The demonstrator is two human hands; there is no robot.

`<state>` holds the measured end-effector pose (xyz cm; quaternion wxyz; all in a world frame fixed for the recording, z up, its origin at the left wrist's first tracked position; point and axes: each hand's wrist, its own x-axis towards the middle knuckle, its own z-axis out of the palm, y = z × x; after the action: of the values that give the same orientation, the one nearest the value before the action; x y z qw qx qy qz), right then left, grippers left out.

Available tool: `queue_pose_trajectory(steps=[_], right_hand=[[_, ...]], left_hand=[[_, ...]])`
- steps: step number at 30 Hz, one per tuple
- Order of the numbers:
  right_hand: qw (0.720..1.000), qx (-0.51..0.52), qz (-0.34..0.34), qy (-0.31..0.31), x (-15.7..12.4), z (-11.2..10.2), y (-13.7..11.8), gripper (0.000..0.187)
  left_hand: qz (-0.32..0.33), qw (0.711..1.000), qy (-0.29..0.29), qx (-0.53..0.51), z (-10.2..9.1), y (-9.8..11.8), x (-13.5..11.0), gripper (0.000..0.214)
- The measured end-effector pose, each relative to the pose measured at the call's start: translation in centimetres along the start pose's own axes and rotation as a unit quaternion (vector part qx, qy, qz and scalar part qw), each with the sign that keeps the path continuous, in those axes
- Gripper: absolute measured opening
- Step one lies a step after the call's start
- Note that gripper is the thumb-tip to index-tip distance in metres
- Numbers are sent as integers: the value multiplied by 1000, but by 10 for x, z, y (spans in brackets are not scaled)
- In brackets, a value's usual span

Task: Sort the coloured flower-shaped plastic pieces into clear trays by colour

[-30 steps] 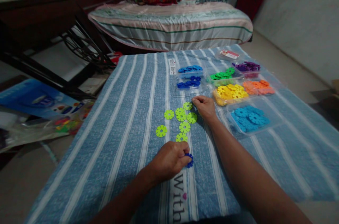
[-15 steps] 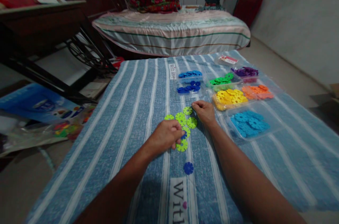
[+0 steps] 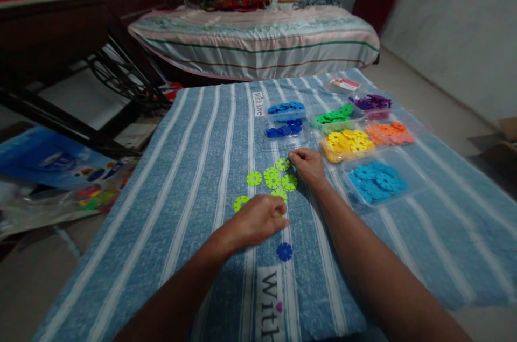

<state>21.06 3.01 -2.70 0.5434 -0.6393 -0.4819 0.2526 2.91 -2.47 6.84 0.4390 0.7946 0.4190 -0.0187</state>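
Note:
Several lime-green toothed discs [image 3: 272,177] lie in a cluster on a blue striped cloth [image 3: 194,180]. My left hand [image 3: 258,219] is curled with its fingertips down on the nearest green disc, which it mostly hides. A single dark blue disc [image 3: 285,251] lies loose just below and right of that hand. My right hand [image 3: 307,164] rests closed at the cluster's far right, its fingertips touching a green disc [image 3: 283,164].
Clear trays hold sorted discs: dark blue [image 3: 285,129], green [image 3: 333,116], purple [image 3: 371,102], yellow [image 3: 349,142], orange [image 3: 390,133], light blue [image 3: 377,179]. A bed [image 3: 258,35] stands beyond the cloth, dark furniture [image 3: 52,35] to the left.
My left hand let go of the dark blue disc near the cloth's lettering, went up to the green cluster, then pulled back slightly onto the nearest green disc. My right hand stayed put.

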Motion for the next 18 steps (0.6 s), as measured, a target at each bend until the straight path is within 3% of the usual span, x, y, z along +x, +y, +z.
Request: queue_pose_trajectory(steps=[4, 8, 12, 18], right_hand=[[1000, -6, 10, -1, 0, -1, 0, 24], [1000, -6, 7, -1, -1, -2, 1, 24], [1000, 3, 9, -1, -2, -1, 2, 24], [1000, -7, 7, 2, -1, 0, 1, 23]], left_hand=[[-16, 985, -82, 151, 15, 6, -27, 12], [-5, 969, -68, 237, 32, 10, -40, 13], [27, 974, -56, 218, 41, 3, -41, 9], [-5, 994, -76, 77, 26, -2, -32, 13]])
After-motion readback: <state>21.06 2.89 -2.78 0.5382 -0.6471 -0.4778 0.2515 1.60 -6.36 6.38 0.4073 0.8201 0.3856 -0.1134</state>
